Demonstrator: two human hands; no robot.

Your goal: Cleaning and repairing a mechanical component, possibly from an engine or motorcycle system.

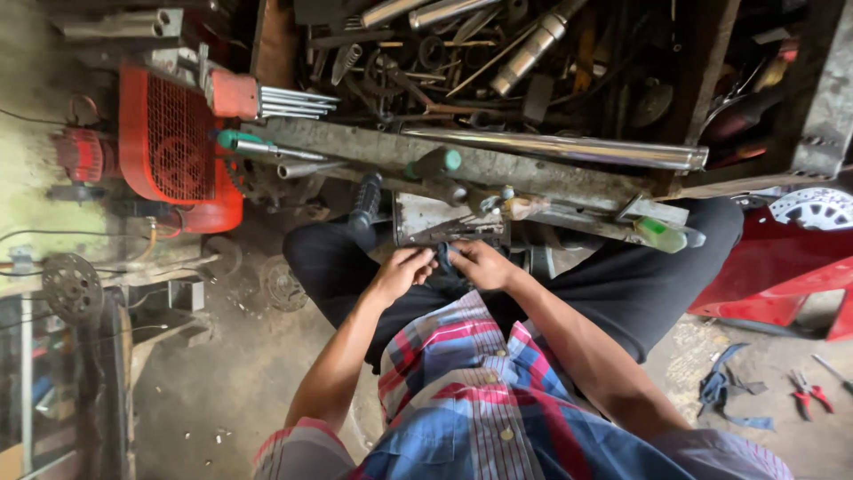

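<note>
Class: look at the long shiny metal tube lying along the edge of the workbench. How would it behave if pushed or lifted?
The long shiny chrome tube is round and smooth, so it would probably roll and feel slippery. It looks rigid. Being long, it would likely tip if lifted by one end.

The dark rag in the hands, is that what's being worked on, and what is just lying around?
In use:
left hand
right hand
dark rag, pinched between both hands

Lying about:
red-handled pliers on the floor
chrome pipe on the bench
green-handled screwdriver
red machine guard
</note>
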